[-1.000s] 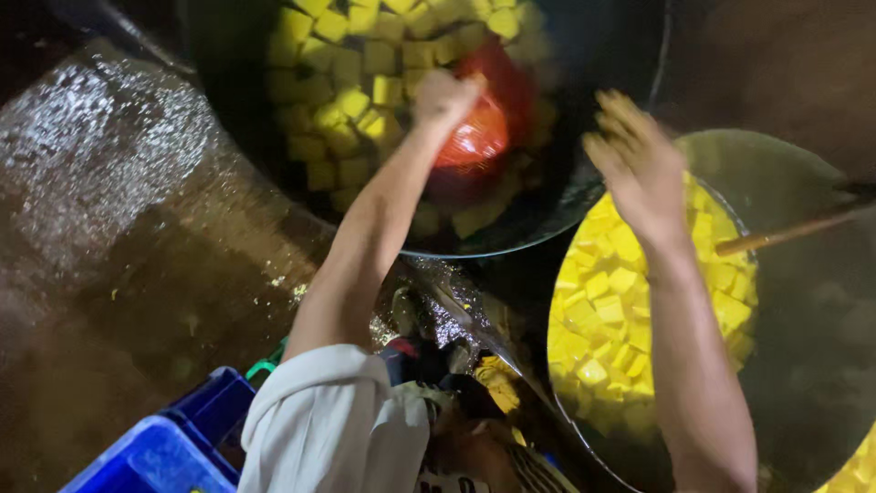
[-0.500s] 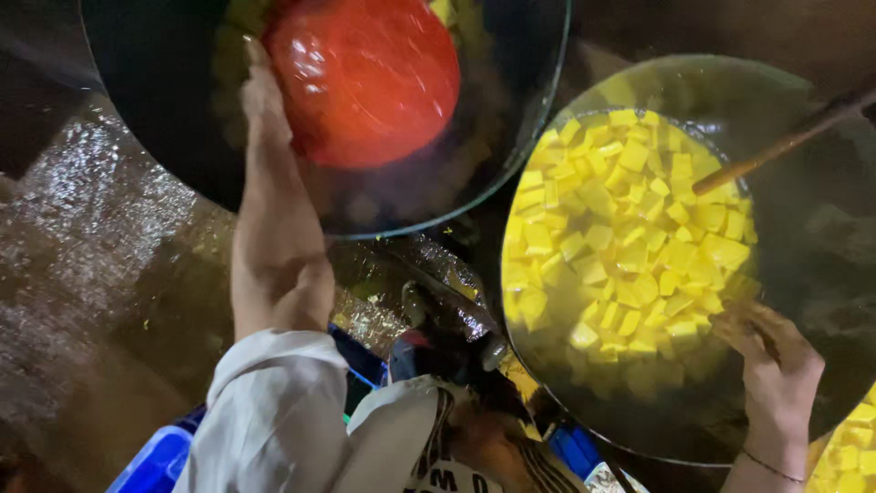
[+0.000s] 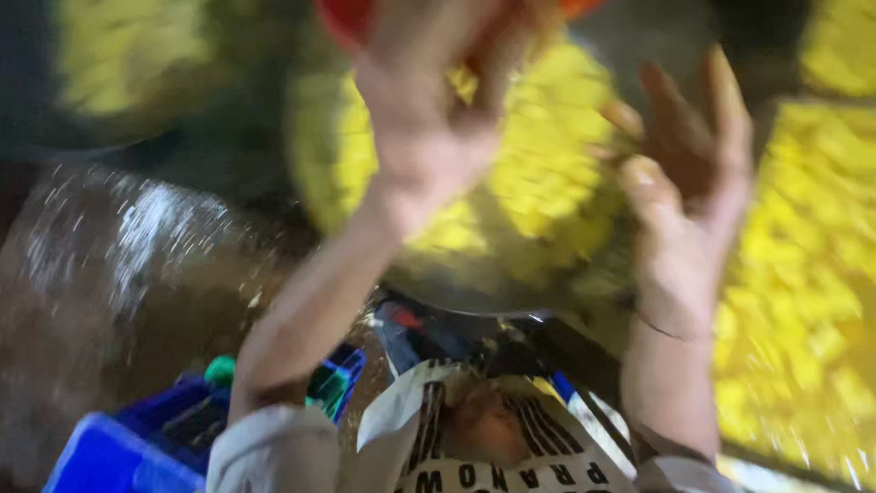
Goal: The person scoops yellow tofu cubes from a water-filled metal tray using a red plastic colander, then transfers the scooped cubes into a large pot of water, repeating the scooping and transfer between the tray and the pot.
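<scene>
At the bottom of the frame, a blue plastic crate (image 3: 100, 452) sits lower left, with a green cap (image 3: 219, 370) just above it and a white printed bag (image 3: 493, 447) at lower centre. Above these, both forearms reach upward. The left hand (image 3: 429, 110), upper centre, is closed around the rim of a red round plastic bowl (image 3: 347, 18), which is cut off by the top edge. The right hand (image 3: 693, 173), centre right, is spread with fingers apart, holding nothing, just beside the wide dark metal pan (image 3: 474, 292) of yellow cubed food (image 3: 538, 173). More yellow cubes (image 3: 803, 274) fill the right side. The frame is heavily blurred; finer contact cannot be determined.
</scene>
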